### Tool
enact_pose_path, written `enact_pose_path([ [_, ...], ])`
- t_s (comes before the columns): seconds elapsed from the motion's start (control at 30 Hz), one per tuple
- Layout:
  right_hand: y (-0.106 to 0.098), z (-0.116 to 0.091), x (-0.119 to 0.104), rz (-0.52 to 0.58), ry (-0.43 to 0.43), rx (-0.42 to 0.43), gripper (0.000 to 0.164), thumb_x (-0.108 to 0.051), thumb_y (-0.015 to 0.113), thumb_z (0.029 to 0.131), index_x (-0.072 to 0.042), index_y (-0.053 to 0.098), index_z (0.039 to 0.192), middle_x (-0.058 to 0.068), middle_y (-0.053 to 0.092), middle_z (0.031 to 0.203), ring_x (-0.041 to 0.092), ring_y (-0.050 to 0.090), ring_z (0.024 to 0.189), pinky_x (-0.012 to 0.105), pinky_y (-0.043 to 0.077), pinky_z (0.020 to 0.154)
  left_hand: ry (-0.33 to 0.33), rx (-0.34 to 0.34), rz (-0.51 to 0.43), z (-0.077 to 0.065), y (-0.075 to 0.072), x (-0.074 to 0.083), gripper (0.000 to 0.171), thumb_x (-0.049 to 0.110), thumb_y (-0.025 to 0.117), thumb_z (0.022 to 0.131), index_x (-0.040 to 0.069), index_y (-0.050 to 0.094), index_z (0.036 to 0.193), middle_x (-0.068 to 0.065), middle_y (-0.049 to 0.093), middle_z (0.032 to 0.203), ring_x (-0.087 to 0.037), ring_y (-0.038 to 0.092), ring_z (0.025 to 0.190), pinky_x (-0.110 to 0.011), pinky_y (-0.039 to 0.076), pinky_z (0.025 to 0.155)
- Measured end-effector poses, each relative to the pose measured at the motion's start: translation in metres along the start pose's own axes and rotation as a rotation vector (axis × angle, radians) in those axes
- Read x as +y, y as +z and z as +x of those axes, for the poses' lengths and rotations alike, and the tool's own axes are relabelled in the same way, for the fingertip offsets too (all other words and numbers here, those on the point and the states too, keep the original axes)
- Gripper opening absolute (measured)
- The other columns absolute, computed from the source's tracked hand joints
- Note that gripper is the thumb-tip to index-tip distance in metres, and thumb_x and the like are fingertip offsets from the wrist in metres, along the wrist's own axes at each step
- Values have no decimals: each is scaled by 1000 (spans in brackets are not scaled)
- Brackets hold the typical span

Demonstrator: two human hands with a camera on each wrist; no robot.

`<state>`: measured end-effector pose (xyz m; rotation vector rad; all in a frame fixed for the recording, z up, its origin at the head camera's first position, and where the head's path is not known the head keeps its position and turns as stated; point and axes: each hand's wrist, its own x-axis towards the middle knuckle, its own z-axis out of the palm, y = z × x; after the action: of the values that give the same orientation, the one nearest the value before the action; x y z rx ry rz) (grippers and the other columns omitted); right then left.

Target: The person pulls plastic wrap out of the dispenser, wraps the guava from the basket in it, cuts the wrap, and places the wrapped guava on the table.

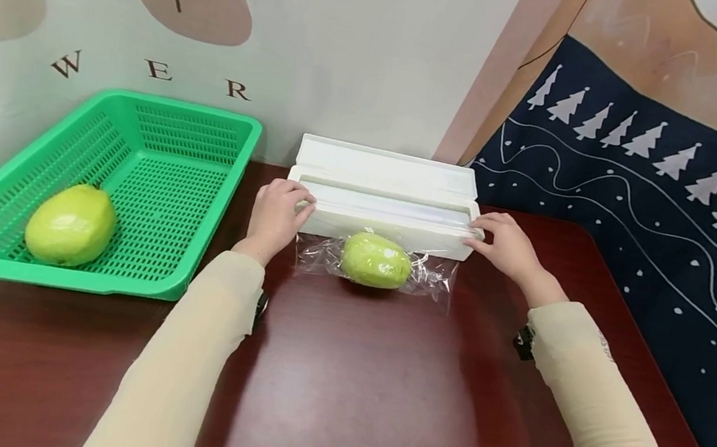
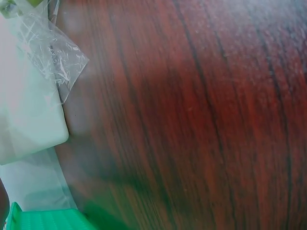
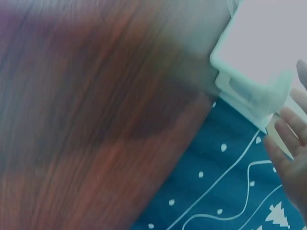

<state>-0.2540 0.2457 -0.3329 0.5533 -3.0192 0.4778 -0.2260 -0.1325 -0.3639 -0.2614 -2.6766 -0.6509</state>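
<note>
two hands at the white box (image 1: 384, 232) ends, head view: left hand (image 1: 275, 214) bent, can't tell its grip; right hand (image 1: 508, 249) parted, touching; green fruit (image 1: 376, 261) in clear film (image 1: 435, 275) between them. left wrist: film beside box. right wrist: right fingers (image 3: 277, 154) fairly straight, spread near box end.

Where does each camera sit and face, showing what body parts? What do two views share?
Head-worn: faces forward and down at the box; left hand, right hand, sleeves show.
On left wrist: faces table, box; left hand unclear.
On right wrist: faces table, box; right hand shows.
Both wrist views share table and box.
</note>
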Motion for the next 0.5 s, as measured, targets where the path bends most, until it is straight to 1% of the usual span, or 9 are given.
enact_pose_path([
  [0.13,4,0,-5,11,-28,83,16,-13,67,85,-1,69,95,20,62,111,31,47,106,46,44,95,45,26,9,-1,0,-1,13,18,64,88,9,71,94,-9,66,106,-29,53,108,-45,37,100],
  [0.2,5,0,-6,15,-45,103,11,-11,67,85,-1,69,89,18,64,106,30,47,103,45,45,92,67,36,22,-1,0,-2,12,18,65,88,9,71,93,-9,66,105,-29,54,107,-45,38,99],
  [0.37,4,-4,-5,23,-72,118,9,-11,68,84,-2,68,85,17,65,99,28,47,100,44,45,90,119,54,80,-2,1,-5,9,16,64,88,10,70,91,-7,67,100,-27,55,102,-43,39,96],
  [0.5,3,-7,-2,35,-84,120,9,-11,68,84,-2,68,85,16,66,94,27,47,98,44,45,90,142,59,114,-1,2,-5,9,16,62,89,10,69,90,-7,67,99,-27,55,101,-42,39,96],
])
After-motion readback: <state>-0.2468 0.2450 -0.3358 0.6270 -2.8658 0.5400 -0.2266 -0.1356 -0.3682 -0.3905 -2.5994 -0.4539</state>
